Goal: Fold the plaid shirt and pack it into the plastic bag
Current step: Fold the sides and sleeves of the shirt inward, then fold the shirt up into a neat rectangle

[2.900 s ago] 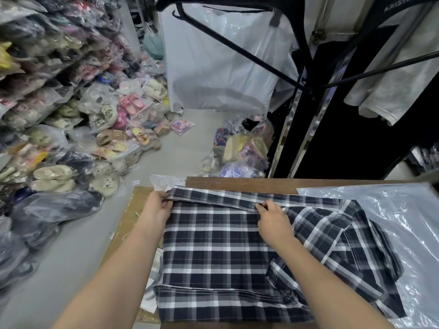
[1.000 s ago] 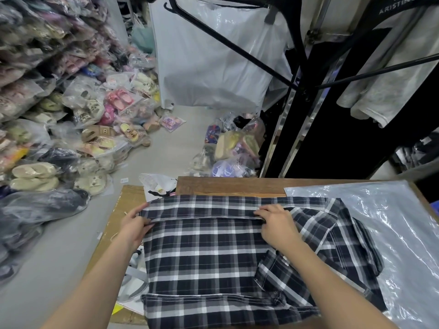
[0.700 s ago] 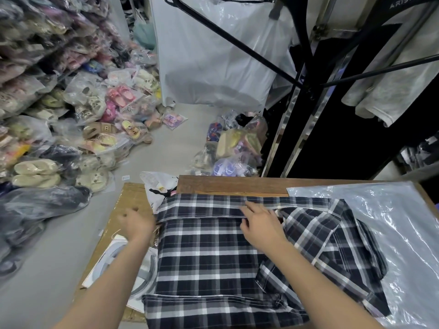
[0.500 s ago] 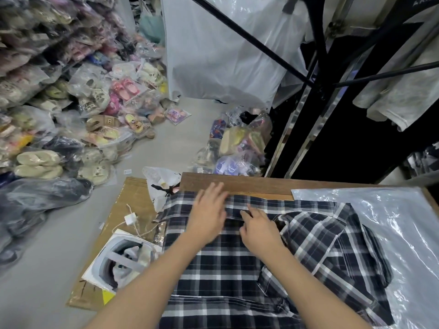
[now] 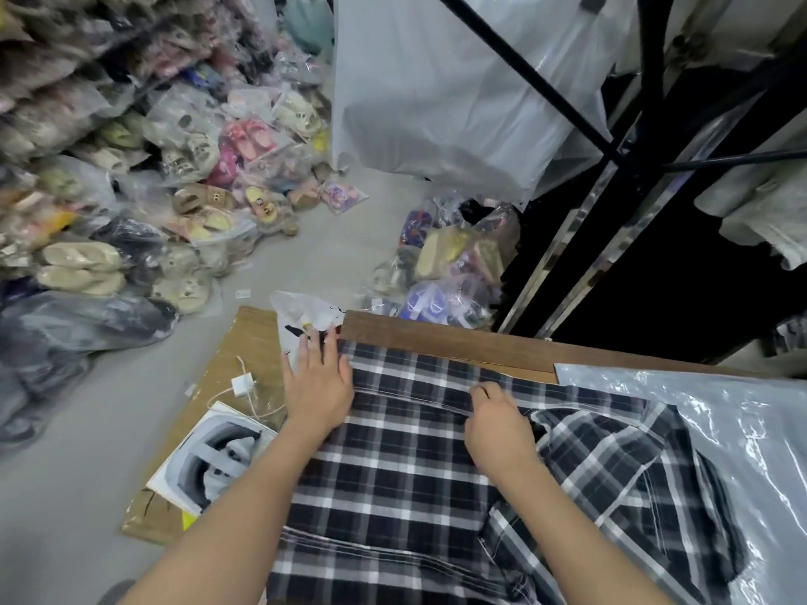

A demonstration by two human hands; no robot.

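Observation:
A black-and-white plaid shirt (image 5: 393, 465) lies partly folded on a wooden table (image 5: 436, 340), with a narrow band folded over along its far edge. My left hand (image 5: 316, 384) lies flat, fingers spread, on the shirt's far left corner. My right hand (image 5: 498, 423) presses down on the folded band near the middle, fingers curled at the crease. A clear plastic bag (image 5: 742, 430) lies flat on the table's right side, partly under the shirt's rumpled right part.
A cardboard sheet (image 5: 244, 355) left of the table carries a white charger with cable (image 5: 242, 383), a white box (image 5: 209, 460) and a small white bag (image 5: 301, 316). Bagged slippers pile up on the left (image 5: 131, 211). A black clothes rack (image 5: 646, 102) stands behind.
My left hand left the shirt's left edge, swept across the folded band to the middle beside my right hand, then slid back out to the far left corner. My right hand stayed pressing on the band.

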